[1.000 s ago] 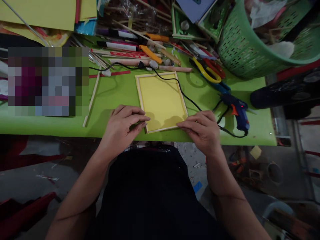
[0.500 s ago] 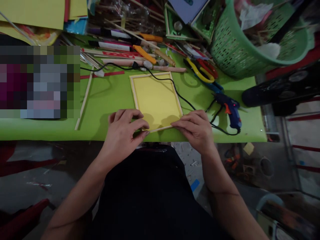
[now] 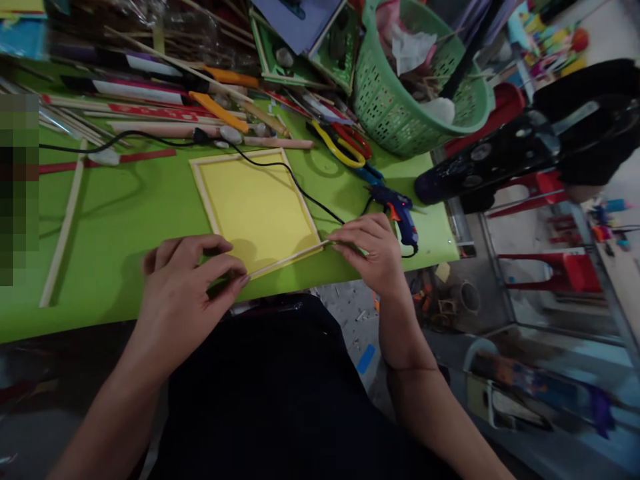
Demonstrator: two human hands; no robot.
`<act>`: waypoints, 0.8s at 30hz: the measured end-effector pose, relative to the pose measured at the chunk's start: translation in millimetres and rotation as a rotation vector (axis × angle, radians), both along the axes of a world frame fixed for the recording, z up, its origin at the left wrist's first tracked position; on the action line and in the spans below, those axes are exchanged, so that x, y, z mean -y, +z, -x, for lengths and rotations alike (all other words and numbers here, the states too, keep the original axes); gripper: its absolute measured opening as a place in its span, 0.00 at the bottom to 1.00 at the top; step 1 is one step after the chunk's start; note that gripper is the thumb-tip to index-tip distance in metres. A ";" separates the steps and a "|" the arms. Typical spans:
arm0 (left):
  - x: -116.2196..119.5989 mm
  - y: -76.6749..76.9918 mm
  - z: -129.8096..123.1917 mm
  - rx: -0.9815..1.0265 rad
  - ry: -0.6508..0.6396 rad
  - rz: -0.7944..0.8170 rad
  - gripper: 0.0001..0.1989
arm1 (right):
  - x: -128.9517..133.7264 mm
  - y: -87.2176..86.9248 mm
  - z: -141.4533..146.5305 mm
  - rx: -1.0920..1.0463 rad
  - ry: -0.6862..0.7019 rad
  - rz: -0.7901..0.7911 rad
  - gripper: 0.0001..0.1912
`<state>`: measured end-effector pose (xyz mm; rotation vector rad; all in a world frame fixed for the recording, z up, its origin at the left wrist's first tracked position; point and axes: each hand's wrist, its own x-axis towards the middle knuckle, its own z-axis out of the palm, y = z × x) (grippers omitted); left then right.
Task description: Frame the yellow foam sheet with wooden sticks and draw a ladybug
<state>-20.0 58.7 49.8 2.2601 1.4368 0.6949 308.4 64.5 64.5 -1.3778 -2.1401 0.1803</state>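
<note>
A square yellow sheet point(image 3: 255, 207) edged with thin wooden sticks lies on the green tabletop before me. Along its near edge runs a thin wooden stick point(image 3: 287, 259), and both my hands are on it. My left hand point(image 3: 193, 290) pinches the left end between thumb and fingers, by the near left corner. At the other end, my right hand point(image 3: 370, 250) grips the tip with its fingers pressed together, just past the near right corner. A black cord point(image 3: 300, 188) crosses the sheet's far right part. Right of my right hand is a blue glue gun point(image 3: 400, 207) with a lit red light.
A loose wooden stick point(image 3: 65, 227) lies at left. Behind the sheet are markers point(image 3: 135, 90), orange cutters point(image 3: 220, 112) and yellow-handled pliers point(image 3: 337, 147). A green basket point(image 3: 405, 100) stands at the back right, beside a dark cylindrical object point(image 3: 480, 163).
The view has swung to the right, so everything sits further left. The stick's right end now sticks out past the sheet's corner in my right hand. My left hand still pinches the other end.
</note>
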 end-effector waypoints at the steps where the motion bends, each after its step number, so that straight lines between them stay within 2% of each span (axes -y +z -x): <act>1: 0.0 -0.1 0.2 -0.003 -0.001 0.003 0.04 | -0.6 0.0 0.5 0.002 0.017 0.003 0.07; 6: -0.2 -0.9 0.3 -0.006 -0.003 -0.006 0.04 | -4.8 -0.6 7.1 0.011 0.092 0.007 0.07; 12: 0.0 -0.7 -1.4 -0.098 0.013 -0.073 0.08 | -4.7 1.7 10.7 0.005 0.088 0.048 0.04; 17: 0.9 -0.4 -1.2 -0.085 0.009 -0.089 0.08 | -3.6 2.1 10.8 0.013 0.099 0.057 0.03; 24: 0.9 0.3 -2.7 -0.096 0.027 -0.059 0.07 | -2.9 -0.2 9.0 0.039 0.098 0.079 0.05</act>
